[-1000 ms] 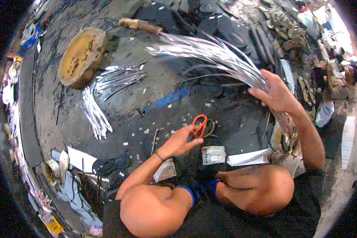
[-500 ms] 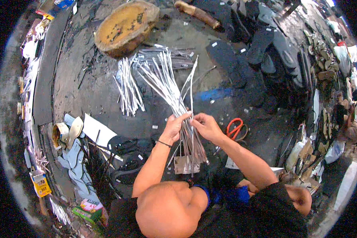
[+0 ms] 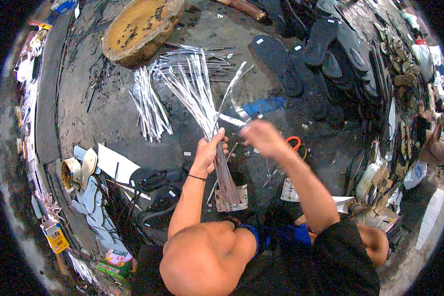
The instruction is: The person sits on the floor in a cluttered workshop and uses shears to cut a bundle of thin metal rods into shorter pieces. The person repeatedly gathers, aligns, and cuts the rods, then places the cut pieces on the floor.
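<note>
My left hand (image 3: 211, 154) is closed round a bundle of thin, flat white strips (image 3: 200, 106). Their upper ends fan out, while the darker lower ends rest by a pale flat piece (image 3: 236, 198) in front of me. To the right of the bundle, my right hand (image 3: 265, 138) is blurred by motion. A single white strip (image 3: 232, 120) runs from the bundle to its fingertips, which appear pinched on it. Left of the held bundle lies a loose heap of similar strips (image 3: 150, 106). More silvery strips (image 3: 214, 60) lie beyond it.
A round wooden block (image 3: 140, 30) stands at the far left. Black shoe soles (image 3: 276, 61) spread at the far right. Red-handled scissors (image 3: 294, 142) lie beside my right forearm. Grey sole-shaped pieces (image 3: 94, 212) and a white sheet (image 3: 117, 165) are on the left.
My right hand has moved away from the bundle to the right and slightly up, a strip stretching out to it. My left hand still grips the bundle.
</note>
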Motion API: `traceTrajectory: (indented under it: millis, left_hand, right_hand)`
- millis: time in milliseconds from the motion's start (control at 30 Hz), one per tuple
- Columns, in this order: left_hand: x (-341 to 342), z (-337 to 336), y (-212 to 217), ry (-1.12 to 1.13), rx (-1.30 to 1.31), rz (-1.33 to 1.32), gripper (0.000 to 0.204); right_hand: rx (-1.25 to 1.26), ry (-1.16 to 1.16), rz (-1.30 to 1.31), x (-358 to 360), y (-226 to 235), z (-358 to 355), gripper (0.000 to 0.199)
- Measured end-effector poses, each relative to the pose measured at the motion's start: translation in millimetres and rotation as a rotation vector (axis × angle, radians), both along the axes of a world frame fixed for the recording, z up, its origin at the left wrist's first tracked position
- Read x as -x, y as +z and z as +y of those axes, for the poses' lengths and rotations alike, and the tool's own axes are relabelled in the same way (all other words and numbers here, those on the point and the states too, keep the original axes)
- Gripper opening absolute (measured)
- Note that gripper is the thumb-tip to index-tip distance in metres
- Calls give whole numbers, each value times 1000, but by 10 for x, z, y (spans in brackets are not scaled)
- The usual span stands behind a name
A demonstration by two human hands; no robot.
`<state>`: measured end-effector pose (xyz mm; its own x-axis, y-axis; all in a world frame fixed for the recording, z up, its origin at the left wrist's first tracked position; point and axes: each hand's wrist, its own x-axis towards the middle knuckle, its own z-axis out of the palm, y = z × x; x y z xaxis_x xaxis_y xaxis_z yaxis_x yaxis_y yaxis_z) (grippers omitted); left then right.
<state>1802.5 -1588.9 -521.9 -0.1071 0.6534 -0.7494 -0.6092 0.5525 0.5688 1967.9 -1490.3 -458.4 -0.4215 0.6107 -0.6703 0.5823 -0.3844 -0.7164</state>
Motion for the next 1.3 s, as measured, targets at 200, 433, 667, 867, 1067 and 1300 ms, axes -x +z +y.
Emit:
traceTrajectory:
  millis: [200,433,667,867,1067,1300]
  left_hand:
    - [77,-45,-67,82,-47,-270,38]
    - [-15,-3,-45,168,-159,-603,47]
    - [-74,-50,-72,199,-192,-684,31]
    - [-35,-69,-24,-5,-107,-181,30]
    - [-215,-3,201,78,-132,-141,32]
    - [-107,-53,248,-102,16,60,43]
  right_hand:
    - [-234,-599,554,-962,1176,1078,26]
    - [-175,-176,67,-240,722,469,20]
    - [-355,-92,46,86,-537,-631,30]
    - [-162,-173,1,-73,-173,-129,27]
    - [-298,-219,41,-74,99,11,22]
    - [-411,-31,-125,-7,64,62,26]
